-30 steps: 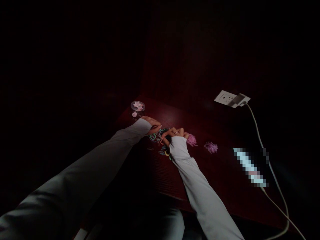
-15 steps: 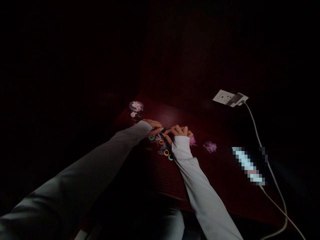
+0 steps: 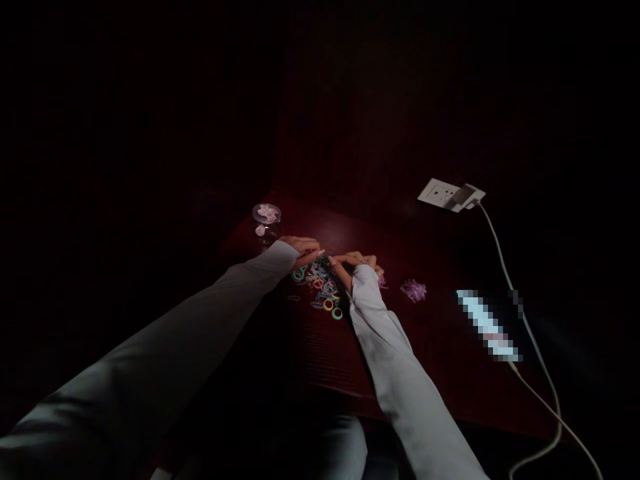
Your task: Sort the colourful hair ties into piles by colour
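The little bands lay in a messy heap on the red table. They were green, blue, orange and yellow. A yellow ring sat just beside a green ring. One thin loop lay apart.

Hair ties: on the surface, before your hands
Jar: behind them, left
Charger: in socket, your right
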Demonstrator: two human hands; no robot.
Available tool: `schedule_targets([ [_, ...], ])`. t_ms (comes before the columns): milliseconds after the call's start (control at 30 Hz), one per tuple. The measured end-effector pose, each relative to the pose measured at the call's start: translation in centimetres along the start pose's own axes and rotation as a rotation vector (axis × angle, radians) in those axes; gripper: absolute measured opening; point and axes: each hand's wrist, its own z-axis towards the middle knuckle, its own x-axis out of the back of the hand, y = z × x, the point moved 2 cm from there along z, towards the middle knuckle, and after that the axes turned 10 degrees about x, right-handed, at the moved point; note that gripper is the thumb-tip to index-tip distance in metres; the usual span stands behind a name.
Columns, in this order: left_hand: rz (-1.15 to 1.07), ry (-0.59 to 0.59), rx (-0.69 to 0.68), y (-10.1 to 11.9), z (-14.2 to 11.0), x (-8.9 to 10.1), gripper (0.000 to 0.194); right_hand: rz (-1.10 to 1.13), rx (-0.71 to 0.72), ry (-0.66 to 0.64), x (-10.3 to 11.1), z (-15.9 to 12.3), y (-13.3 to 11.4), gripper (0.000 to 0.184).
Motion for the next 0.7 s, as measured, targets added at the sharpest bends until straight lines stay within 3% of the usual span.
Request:
schedule_targets([
  [200, -0.02, -0.009, 0.007, 0.4, 0.0, 0.0, 0.036, 0.036, 0.034, -0.044, -0.7, -0.2, -0.6, 0.049],
  [367, -0.024, -0.021, 0.019, 0.0, 0.0, -0.3, 0.037, -0.133, 0.088, -0.006, 1.7, -0.1, 0.4, 0.041],
  [467, -0.009, -0.04, 0.007, 0.0, 0.0, -0.4, 0.039, -0.319, 0.066, 0.095, 4.9, -0.6, 3.6, 0.04],
  [567, 0.013, -0.046, -0.019, 0.1, 0.0, -0.4, 0.04, -0.478, -0.098, 0.219, 8.8, -2.3, 8.4, 0.044],
  [700, 0.038, -0.033, -0.03, 0.0, 0.0, -0.4, 0.039, -0.621, -0.271, 0.249, 12.6, -5.5, 13.5, 0.047],
])
